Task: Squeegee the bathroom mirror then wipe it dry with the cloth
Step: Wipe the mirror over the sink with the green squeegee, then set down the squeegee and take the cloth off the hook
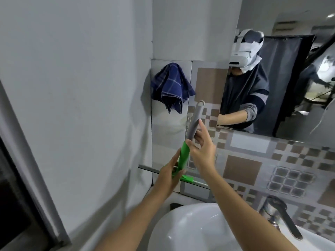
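Both hands pinch the squeegee (188, 142), left hand (170, 174) low, right hand (201, 149) higher, probably steadying it before the mirror (282, 87).

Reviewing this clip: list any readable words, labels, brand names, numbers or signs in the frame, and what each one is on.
None can be read.
Squeegee: grey handle and green neck, no print visible; both the left hand and the right hand are on it.
Blue checked cloth: woven pattern only, no label showing.
Tap: plain metal, no marking legible.
Headset in the mirror: too blurred to tell any logo.
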`<state>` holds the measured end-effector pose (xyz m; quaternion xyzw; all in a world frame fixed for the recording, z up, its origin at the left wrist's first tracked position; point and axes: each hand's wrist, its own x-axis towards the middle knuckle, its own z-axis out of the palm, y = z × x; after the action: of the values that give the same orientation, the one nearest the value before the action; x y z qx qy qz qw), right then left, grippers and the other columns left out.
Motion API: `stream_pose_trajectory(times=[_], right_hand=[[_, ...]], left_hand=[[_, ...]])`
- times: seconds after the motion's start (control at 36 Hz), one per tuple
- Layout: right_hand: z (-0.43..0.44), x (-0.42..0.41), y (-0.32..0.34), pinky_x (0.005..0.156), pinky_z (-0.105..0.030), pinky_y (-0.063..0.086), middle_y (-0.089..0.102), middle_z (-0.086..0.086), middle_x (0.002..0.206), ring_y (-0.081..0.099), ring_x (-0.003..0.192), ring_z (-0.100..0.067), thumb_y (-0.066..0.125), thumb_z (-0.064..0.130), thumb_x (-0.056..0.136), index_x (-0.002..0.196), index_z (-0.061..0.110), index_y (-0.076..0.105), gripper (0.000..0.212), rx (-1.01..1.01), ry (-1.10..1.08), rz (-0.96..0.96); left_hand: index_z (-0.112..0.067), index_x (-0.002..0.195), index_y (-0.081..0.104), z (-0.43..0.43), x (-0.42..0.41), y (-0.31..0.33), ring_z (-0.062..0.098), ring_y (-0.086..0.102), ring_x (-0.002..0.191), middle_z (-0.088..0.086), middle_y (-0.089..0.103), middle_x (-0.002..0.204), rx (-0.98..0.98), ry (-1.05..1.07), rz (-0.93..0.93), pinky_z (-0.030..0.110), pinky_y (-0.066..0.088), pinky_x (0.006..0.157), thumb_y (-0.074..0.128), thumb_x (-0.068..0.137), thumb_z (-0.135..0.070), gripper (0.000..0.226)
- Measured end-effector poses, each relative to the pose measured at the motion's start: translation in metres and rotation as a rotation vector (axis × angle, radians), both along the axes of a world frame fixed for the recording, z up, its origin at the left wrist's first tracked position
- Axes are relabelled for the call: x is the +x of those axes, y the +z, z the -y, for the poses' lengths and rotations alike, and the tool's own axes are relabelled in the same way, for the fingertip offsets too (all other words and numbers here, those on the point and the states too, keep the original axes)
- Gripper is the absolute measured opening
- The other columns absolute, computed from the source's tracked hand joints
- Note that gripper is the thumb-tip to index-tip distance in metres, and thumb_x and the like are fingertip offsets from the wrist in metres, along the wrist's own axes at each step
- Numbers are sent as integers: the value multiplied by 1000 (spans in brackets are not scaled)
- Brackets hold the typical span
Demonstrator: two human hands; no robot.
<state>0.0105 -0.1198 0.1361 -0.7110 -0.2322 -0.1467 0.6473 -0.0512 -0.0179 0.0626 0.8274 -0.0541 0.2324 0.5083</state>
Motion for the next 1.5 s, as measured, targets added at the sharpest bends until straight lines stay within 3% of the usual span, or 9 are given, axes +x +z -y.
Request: stream_pose_trajectory(times=[0.17,0.5,0.61,0.81,0.97,1.11,1.25,1.42,1.5], right_hand=[[-10,10,-41,93,-37,52,55,-3,127,53,114,-10,66,-2,80,141,30,32,77,-40,13,-66],[-15,19,-83,97,-28,46,50,-5,136,49,119,-10,64,-4,80,142,26,30,77,-150,44,-125],[-15,29,-85,99,-39,47,50,-6,135,48,124,-18,66,-2,80,142,29,30,78,-171,40,-150],[-17,44,-87,96,-35,50,53,0,122,52,117,-16,67,-2,79,140,30,28,79,-210,74,-160],[-19,53,-88,95,-37,50,53,-3,122,53,114,-18,68,0,79,139,30,25,80,-244,78,-149],[-13,54,-85,100,-37,46,49,-3,130,47,120,-14,66,1,81,141,23,27,74,-309,63,-91],[-1,53,-66,101,-41,45,47,-1,131,49,117,-14,61,2,84,135,17,39,58,-353,4,54],[-2,54,14,98,-26,43,44,7,122,50,106,-11,58,7,88,130,13,47,43,-311,-70,334],[-10,58,62,97,-25,42,50,-2,123,49,108,-9,57,8,89,125,10,51,37,-238,-119,452]], left_hand=[[-46,138,19,-10,5,-32,5,61,86,-13,61,90,-53,-2,-130,26,54,79,56,88,-33,64],[-56,131,8,-14,11,-68,6,60,92,1,61,104,-42,-25,-267,7,47,72,57,88,-35,69],[-55,130,8,-15,22,-74,13,62,93,4,60,103,-32,-11,-289,15,50,76,58,89,-27,70],[-52,133,7,-16,40,-80,14,60,92,4,56,106,-57,2,-336,19,51,75,57,90,-22,73],[-43,141,12,-20,57,-84,18,59,97,7,57,113,-52,5,-364,34,52,85,50,92,-16,67],[-31,142,25,-23,62,-71,12,53,106,6,54,125,-80,10,-357,23,46,89,41,97,-14,51],[-24,128,47,-36,59,-21,6,54,109,-4,55,120,-81,141,-41,8,43,89,47,95,-16,34],[-9,111,60,-56,51,104,7,55,97,-1,56,105,27,419,597,17,45,86,48,94,-10,21],[-7,116,57,-62,57,162,12,52,105,0,52,110,109,424,715,23,44,93,48,94,-10,24]])
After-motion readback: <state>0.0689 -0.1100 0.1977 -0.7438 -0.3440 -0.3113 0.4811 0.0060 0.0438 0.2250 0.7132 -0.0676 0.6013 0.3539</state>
